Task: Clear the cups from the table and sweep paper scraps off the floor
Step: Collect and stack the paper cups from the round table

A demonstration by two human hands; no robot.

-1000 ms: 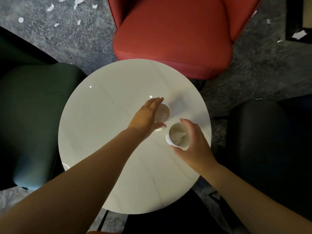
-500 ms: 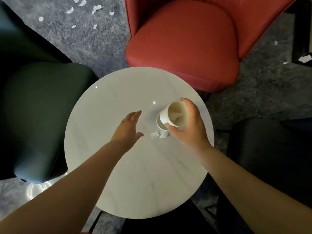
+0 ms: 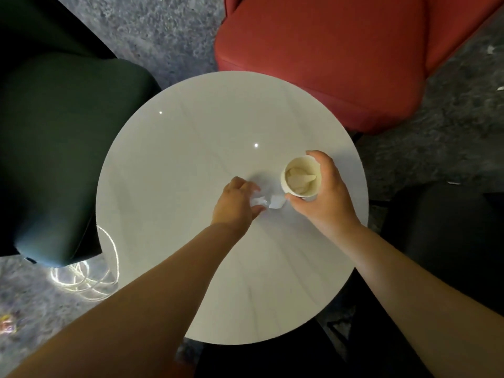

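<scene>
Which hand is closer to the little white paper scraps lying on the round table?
Left. The left hand curls over the crumpled white paper scraps, touching them. The right hand grips the white paper cup just right of them.

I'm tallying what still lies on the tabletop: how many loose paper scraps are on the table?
2. One scrap lies at the left hand, partly under its fingers; the other scrap lies beside it, just left of the cup the right hand holds. More may be hidden under the hands.

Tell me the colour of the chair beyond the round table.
Red; the chair shows clearly in the head view, the only view.
</scene>
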